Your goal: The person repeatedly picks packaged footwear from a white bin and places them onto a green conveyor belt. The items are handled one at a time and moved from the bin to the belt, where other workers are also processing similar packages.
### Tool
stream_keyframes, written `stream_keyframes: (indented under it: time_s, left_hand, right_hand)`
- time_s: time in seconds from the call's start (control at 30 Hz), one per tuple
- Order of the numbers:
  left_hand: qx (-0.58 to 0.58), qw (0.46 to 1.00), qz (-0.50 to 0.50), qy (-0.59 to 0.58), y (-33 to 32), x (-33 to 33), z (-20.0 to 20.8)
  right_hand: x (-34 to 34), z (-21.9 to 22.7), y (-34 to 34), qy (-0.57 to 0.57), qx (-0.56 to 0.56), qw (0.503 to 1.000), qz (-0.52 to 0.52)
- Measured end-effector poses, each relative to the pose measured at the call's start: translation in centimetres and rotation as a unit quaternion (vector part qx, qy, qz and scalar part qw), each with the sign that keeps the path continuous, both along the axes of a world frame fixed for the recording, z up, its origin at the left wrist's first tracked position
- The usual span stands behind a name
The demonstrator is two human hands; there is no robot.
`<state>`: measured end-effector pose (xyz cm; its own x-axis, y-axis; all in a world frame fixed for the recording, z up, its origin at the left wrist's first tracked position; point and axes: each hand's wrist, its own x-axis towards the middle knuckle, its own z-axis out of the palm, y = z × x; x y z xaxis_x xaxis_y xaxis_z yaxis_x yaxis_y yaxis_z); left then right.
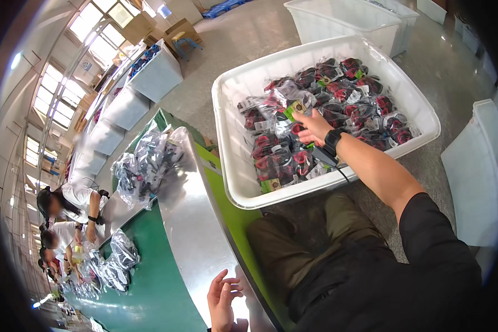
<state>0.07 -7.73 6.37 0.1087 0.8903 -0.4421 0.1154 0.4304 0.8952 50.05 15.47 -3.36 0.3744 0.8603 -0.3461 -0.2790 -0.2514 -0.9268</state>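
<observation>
My right hand (pixel 314 128) reaches over a large white bin (pixel 235 182), its fingers closed on a clear plastic bag with a green-and-yellow label (pixel 294 110). Beneath it, black-and-red items in clear bags (pixel 365 113) fill the bin in rows; their exact kind cannot be made out. A dark band with a small attached device (pixel 325 157) is on my right wrist. My left hand (pixel 224 296) is empty above the steel edge of the worktable (pixel 196 221), palm turned inward, fingers loosely curled and apart.
A pile of clear-bagged items (pixel 146 166) lies on the table's far end. More bags (pixel 116 265) lie along the green belt (pixel 157 260), where other people (pixel 74 202) work at left. White bins (pixel 343 22) stand behind, at right (pixel 476 171) and along the left wall.
</observation>
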Motion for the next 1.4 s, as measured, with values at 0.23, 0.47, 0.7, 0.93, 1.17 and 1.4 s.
stream_keyframes:
  time_s: [0.23, 0.47, 0.7, 0.93, 1.17, 1.4]
  left_hand:
    - [0.018, 0.998, 0.044, -0.027, -0.3, -2.8, -0.6]
    - [0.029, 0.999, 0.032, 0.029, 3.4, -5.5, -0.5]
    - [0.040, 0.995, 0.081, 0.036, 9.5, -11.4, -1.8]
    - [0.068, 0.961, 0.206, 0.171, 16.4, -21.1, -4.0]
    - [0.175, 0.876, 0.392, 0.218, 24.8, -34.8, -7.3]
    - [0.182, 0.819, 0.444, 0.316, 30.6, -47.2, -10.6]
  right_hand:
    - [-3.4, -6.6, -5.2, -0.027, -0.058, 0.985, 0.162]
    - [-8.8, -5.7, -9.2, -0.453, 0.127, 0.838, 0.276]
    - [-11.0, -3.8, -10.0, -0.504, 0.097, 0.829, 0.223]
    - [-12.0, -3.5, -9.7, -0.533, 0.084, 0.817, 0.204]
    - [-12.3, -3.2, -9.4, -0.549, 0.085, 0.810, 0.187]
    - [-12.4, -3.5, -9.3, -0.570, 0.094, 0.796, 0.181]
